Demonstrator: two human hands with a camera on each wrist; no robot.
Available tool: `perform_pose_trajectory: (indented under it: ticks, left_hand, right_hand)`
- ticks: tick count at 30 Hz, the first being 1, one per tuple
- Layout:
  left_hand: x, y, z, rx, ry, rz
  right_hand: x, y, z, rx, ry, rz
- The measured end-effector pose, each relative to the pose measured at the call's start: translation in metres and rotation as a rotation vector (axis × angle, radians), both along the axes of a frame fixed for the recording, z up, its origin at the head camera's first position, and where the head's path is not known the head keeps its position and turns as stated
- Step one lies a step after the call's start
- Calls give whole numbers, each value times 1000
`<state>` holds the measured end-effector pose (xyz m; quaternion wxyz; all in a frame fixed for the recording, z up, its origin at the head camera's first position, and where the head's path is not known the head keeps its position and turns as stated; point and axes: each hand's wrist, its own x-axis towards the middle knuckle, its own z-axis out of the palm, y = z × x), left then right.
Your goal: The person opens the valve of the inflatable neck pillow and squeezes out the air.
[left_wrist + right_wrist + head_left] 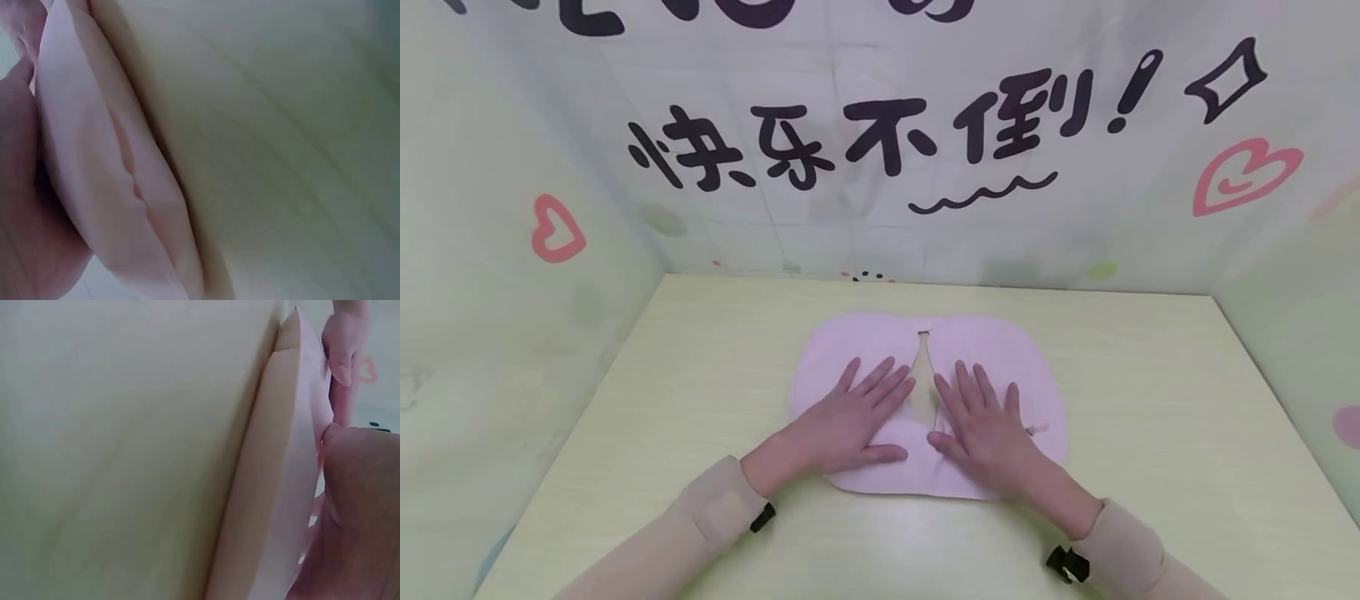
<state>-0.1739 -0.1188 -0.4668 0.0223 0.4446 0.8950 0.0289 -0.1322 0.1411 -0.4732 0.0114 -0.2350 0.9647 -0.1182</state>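
Note:
A pink, rounded seat-like cushion (865, 333) lies flat on the table, with a tapering slot through its middle that shows the tabletop. My left hand (850, 429) rests on the cushion's left half, fingers straight and spread toward the slot. On the right half lies my right hand (988, 433), also flat with fingers extended. Both sets of fingertips reach close to the slot's edges. In the left wrist view the cushion's side (119, 156) bulges with a wavy crease below the palm. The right wrist view shows the cushion's side (275, 469) under the right hand.
The pale wood-grain table (700, 350) extends around the cushion. Behind it hangs a white printed backdrop (865, 233) with large black characters, and similar printed sheets with pink hearts stand at the left and right sides. Dark straps (1067, 565) show at both wrists.

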Motion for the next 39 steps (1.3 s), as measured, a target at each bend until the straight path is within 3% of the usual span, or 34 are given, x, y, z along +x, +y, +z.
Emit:
perform_pose_trajectory:
  ticks: [5,12,22,39]
  left_hand:
    - [-1,-1,-8,-89,17,-15]
    - [1,-2,-6,-196,27,-18]
    - [1,1,-9,-258,48,-28]
    - [2,5,-8,-308,57,2]
  right_hand:
    - [5,1,-10,32,-19,-28]
    - [3,3,-16,69,-23,-57]
    - [2,2,-19,84,-73,-48]
    - [-1,2,-26,91,-73,-29]
